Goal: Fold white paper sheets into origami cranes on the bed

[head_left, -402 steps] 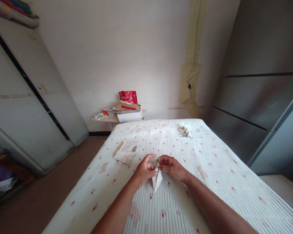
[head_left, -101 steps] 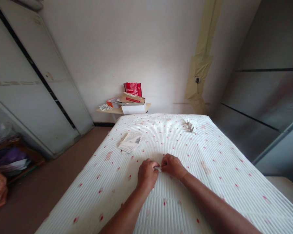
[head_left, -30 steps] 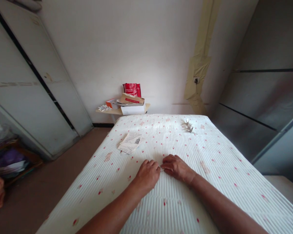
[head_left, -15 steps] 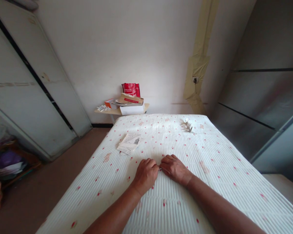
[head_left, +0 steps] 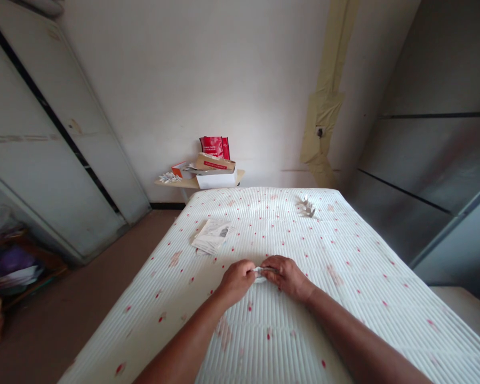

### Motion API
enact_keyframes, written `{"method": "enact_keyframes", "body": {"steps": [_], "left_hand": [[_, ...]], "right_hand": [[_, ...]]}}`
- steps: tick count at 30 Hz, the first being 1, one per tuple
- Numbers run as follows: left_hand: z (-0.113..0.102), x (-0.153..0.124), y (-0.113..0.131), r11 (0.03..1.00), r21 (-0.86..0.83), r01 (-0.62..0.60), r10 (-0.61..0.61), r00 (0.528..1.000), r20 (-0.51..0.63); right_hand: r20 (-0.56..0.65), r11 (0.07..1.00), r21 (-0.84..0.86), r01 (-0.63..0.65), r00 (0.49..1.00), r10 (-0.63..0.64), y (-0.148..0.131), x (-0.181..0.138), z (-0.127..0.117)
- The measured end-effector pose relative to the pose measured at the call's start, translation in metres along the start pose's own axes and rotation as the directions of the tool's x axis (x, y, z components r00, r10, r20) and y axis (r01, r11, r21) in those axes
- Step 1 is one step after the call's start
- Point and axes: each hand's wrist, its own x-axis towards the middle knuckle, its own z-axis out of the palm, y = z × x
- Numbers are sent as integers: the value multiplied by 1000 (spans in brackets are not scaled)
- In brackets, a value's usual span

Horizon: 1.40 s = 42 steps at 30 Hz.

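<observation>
Just above the bed, my left hand point(head_left: 236, 280) and my right hand point(head_left: 288, 276) are close together, both closed on a small folded piece of paper point(head_left: 260, 275). Only a pale strip of it shows between the fingers; the fingers hide the rest. Beyond my left hand lies a loose stack of printed paper sheets point(head_left: 212, 236) with a dark picture on the top one. Farther off on the right are a few small folded paper shapes point(head_left: 309, 208).
The bed point(head_left: 272, 341) has a white ribbed cover with red dots. At its far end, a small table point(head_left: 188, 183) bears a white box point(head_left: 216, 180), a red bag point(head_left: 214, 147) and several white paper pieces point(head_left: 170, 177). Grey cabinets point(head_left: 76, 138) stand on both sides.
My hands have moved slightly apart, the left one going a little left. More of the pale paper shows between them. The stack and folded shapes have stayed put.
</observation>
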Motion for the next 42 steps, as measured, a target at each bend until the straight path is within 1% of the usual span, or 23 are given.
{"method": "enact_keyframes", "body": {"steps": [2,4,8,11,14,16,18,21,24,27,30,32,35,38,40,42], "left_hand": [[-2,3,0,998,-6,60,-60,995,80],[-4,5,1,995,21,99,-101,986,136],[-5,11,3,990,66,128,-138,975,175],[-7,14,4,988,83,128,-142,968,205],[-9,14,7,984,141,108,-138,966,220],[-9,12,10,975,200,102,-139,974,180],[-7,9,13,963,247,108,-139,984,115],[-2,5,14,954,274,122,-140,989,47],[2,2,13,961,249,120,-129,991,20],[2,0,13,966,221,133,-135,991,-3],[0,-2,15,944,275,184,-184,983,-28],[-1,-3,18,923,333,194,-189,981,-49],[1,-6,21,897,401,186,-154,982,-110],[4,-11,23,879,431,201,-141,976,-169],[6,-14,23,880,422,218,-143,969,-202],[7,-15,22,890,394,231,-146,961,-233]], "right_hand": [[32,997,-15,-71,997,72,-1,1,1],[57,988,-58,-144,987,147,-2,2,3],[72,944,-191,-267,956,285,-5,5,6],[74,904,-293,-312,935,347,-7,8,6],[86,877,-355,-324,923,376,-9,11,5],[86,860,-390,-329,917,390,-10,12,6],[77,846,-420,-329,916,394,-10,11,7],[55,841,-445,-307,928,368,-9,9,11],[26,845,-464,-266,949,313,-9,5,13],[1,835,-493,-243,960,280,-9,2,15],[-17,823,-520,-228,966,257,-10,0,17],[-47,817,-529,-229,969,242,-9,0,19],[-90,827,-516,-223,974,206,-7,-1,22],[-89,860,-474,-189,982,167,-5,-1,24],[-93,878,-428,-214,977,193,-4,1,24],[-98,884,-369,-288,958,271,-3,5,23]]}}
